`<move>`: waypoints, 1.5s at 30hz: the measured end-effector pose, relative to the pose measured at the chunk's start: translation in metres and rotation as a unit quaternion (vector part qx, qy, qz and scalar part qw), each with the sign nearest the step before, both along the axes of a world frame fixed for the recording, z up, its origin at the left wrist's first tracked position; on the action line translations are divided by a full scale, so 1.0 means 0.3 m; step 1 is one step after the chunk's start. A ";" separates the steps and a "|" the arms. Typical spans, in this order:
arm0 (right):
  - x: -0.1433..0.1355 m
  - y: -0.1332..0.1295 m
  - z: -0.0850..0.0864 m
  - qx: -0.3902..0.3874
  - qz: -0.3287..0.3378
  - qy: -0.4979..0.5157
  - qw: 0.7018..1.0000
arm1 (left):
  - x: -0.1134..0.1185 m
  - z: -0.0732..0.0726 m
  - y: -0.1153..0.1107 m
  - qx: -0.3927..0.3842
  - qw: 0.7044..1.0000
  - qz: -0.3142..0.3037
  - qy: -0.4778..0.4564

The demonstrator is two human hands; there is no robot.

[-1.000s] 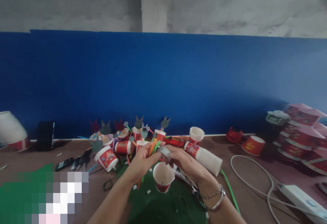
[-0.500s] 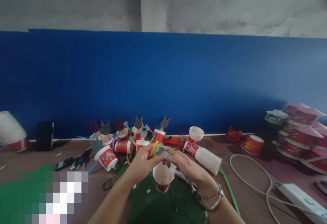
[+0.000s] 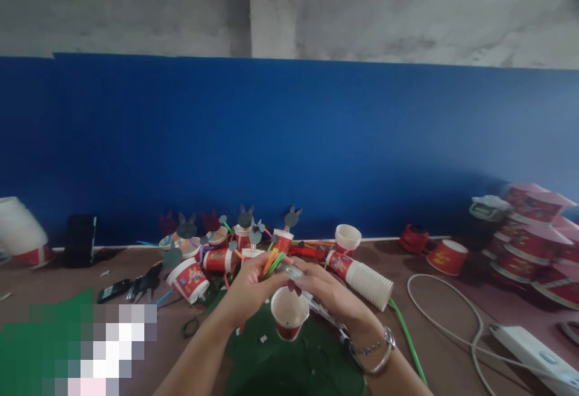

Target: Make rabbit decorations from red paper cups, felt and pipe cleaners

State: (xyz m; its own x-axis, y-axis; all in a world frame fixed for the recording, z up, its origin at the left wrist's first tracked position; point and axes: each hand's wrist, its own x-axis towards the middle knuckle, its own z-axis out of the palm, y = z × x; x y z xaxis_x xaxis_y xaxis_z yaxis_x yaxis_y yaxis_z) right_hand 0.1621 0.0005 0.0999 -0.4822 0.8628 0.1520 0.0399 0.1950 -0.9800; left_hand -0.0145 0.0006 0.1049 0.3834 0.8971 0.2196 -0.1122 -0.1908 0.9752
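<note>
Orange and green strips [image 3: 270, 261] are pinched in the left hand [image 3: 248, 282], and the right hand [image 3: 329, 292] grips a clear roll [image 3: 292, 272] (tape, I think) right beside them, so I'd guess midway. The cup [image 3: 290, 316] at 6 o'clock has no animal face I can see, while the decorated cups [image 3: 243, 238] around 11 look done and the nested stack [image 3: 362, 279] at 3 looks unused.
</note>
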 end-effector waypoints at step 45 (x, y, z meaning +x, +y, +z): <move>0.018 0.011 0.021 -0.049 0.005 0.042 0.998 | -0.008 -0.004 0.009 -0.075 0.996 0.010 -0.040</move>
